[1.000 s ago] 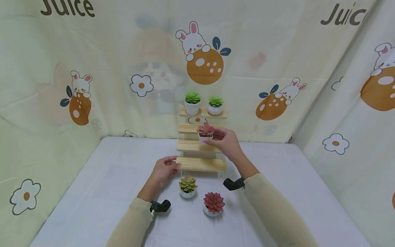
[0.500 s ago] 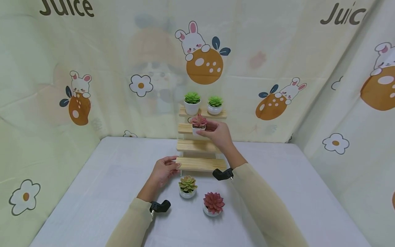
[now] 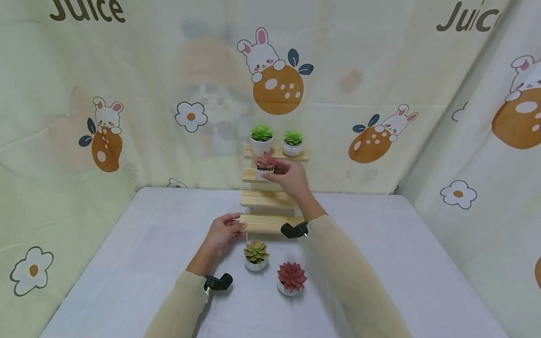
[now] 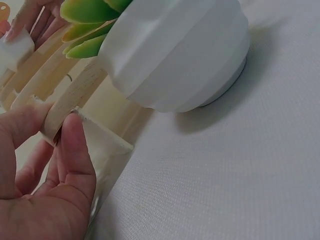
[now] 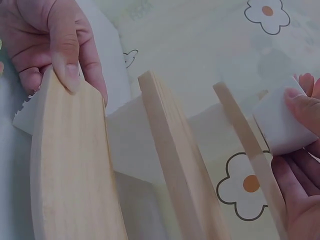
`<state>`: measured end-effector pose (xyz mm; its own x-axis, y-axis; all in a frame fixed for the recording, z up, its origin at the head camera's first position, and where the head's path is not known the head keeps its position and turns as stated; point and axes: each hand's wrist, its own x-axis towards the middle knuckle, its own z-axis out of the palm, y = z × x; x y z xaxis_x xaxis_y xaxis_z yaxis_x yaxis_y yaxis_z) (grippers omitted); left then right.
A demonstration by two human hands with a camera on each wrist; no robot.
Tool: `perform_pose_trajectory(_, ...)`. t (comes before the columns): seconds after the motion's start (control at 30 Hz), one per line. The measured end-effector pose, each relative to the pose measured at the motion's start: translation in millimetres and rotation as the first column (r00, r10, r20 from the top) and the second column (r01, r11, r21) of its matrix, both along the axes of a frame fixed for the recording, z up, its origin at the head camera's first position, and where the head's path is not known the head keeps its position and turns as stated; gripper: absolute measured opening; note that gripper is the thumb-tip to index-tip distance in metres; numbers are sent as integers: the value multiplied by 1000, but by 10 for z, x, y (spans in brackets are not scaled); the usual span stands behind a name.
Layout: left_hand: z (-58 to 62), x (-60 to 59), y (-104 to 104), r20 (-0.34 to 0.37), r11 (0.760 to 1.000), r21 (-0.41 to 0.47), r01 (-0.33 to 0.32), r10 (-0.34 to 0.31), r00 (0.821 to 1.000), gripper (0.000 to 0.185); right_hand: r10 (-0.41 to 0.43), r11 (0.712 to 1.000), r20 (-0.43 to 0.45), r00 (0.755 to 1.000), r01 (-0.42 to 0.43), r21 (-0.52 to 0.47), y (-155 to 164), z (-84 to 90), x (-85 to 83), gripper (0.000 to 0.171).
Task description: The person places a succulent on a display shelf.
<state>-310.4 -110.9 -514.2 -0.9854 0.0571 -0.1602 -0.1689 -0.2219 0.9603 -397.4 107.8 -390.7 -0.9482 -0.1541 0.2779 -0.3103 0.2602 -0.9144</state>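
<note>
At the stand's (image 3: 270, 199) 2nd shelf from the top, the right hand (image 3: 291, 179) grips a pink plant pot (image 3: 265, 167), apparently setting it down, while the left hand (image 3: 223, 232) grasps the bottom shelf (image 3: 270, 224).

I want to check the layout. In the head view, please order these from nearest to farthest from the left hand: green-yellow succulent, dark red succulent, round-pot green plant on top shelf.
1. green-yellow succulent, beside the left hand.
2. dark red succulent, farther right.
3. round-pot green plant, top shelf, right.
</note>
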Motion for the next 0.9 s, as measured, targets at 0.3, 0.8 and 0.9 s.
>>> perform_pose_trajectory(0.3, 8, 11, -6, -3, 1000, -4, 1, -1, 1000, 47, -26, 999, -3, 1000, 26, 44, -93, 23, -68, 50)
perform_pose_trajectory(0.8, 22, 19, -10, 4, 1000, -14, -13, 13, 1000, 45, -58, 997, -9, 998, 59, 42, -173, 12, -100, 48)
perform_pose_trajectory(0.9, 26, 25, -5, 8, 1000, -23, -10, 10, 1000, 45, -62, 997, -17, 998, 62, 49, -181, 5, -98, 48)
